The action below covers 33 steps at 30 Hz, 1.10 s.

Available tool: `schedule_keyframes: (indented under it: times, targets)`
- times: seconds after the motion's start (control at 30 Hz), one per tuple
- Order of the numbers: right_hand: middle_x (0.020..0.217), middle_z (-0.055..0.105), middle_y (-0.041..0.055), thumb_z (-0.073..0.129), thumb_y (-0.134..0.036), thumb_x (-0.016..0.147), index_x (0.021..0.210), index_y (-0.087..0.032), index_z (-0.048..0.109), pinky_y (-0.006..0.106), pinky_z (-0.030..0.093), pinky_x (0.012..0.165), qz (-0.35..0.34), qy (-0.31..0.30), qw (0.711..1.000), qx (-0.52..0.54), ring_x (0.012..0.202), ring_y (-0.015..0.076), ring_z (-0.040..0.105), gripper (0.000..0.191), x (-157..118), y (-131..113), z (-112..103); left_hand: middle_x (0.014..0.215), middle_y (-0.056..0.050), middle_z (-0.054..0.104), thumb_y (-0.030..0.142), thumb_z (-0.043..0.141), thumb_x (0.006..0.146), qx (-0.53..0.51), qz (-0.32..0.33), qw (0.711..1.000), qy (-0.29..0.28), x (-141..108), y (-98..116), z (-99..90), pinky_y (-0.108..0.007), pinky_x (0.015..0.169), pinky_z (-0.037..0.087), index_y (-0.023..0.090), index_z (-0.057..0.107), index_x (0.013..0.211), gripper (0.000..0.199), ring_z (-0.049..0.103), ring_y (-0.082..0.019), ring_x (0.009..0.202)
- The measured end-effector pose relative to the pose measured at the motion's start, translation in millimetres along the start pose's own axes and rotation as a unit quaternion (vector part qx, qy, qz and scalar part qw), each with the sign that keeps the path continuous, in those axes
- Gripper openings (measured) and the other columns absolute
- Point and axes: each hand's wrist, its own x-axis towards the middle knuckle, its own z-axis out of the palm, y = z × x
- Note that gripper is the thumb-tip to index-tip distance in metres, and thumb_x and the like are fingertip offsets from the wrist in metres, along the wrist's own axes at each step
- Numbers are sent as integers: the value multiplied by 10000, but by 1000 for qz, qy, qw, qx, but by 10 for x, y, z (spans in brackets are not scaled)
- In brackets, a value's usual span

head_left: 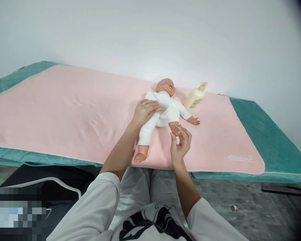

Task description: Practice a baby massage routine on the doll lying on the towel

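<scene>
A baby doll [163, 100] in a white suit lies on its back on a pink mat [110, 90], its head toward the wall. My left hand [145, 112] rests over one arm of the doll, the doll's fingers showing beneath mine. My right hand [181, 142] has its thumb and fingers round the toes of the doll's bent leg. The doll's other leg stretches toward the near edge of the mat. A pale yellow pump bottle [195, 97] lies tilted beside the doll's outstretched arm.
Green padded cloth [271, 134] covers the table under the mat. A pale wall [140, 36] rises behind it. Below the near edge at the left is a black object [65, 175] with a white cable [50, 179]. A small scrap [234, 208] lies on the grey floor.
</scene>
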Motion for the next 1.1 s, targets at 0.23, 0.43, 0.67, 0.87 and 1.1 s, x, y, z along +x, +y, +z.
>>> schedule_keyframes:
  times: [0.23, 0.43, 0.67, 0.87, 1.1]
  targets:
    - [1188, 576, 89, 633, -265, 914, 1229, -252, 577, 470, 617, 949, 24, -6, 1000, 15, 1202, 242, 629, 321, -116, 5, -170, 1152, -40, 750, 352, 583, 931, 11, -28, 998, 56, -54, -61, -30, -419, 1034, 446, 267, 735, 1068, 221, 671, -216, 1108]
    - [1183, 592, 71, 669, -209, 888, 1238, -278, 584, 469, 621, 945, 33, -31, 999, 7, 1182, 233, 646, 367, -322, -106, -456, 1184, -65, 729, 416, 596, 923, 29, -119, 981, 152, -130, -124, -153, -396, 1074, 416, 244, 687, 1178, 321, 651, -232, 1137]
    - [1190, 616, 90, 676, -213, 879, 1224, -257, 614, 456, 626, 933, 40, -50, 998, -20, 1147, 231, 656, 354, -578, -155, -624, 1273, -84, 672, 290, 641, 867, 18, -251, 949, 188, -214, -290, -349, -383, 1068, 434, 240, 557, 1332, 475, 627, -240, 1190]
    - [1154, 639, 91, 671, -202, 879, 1223, -250, 630, 437, 613, 934, 26, -53, 997, -50, 1109, 218, 663, 350, -658, -126, -647, 1138, -88, 717, 260, 683, 811, 77, -432, 888, 136, -300, -461, -480, -488, 1009, 456, 238, 617, 1121, 318, 661, -294, 1086]
    - [1156, 635, 92, 658, -180, 885, 1237, -250, 625, 415, 614, 931, 26, -72, 996, -46, 1115, 210, 660, 361, -721, -125, -646, 1171, -197, 639, 234, 733, 747, 153, -474, 863, 83, -346, -549, -545, -563, 1001, 426, 169, 637, 914, 203, 525, -424, 1202]
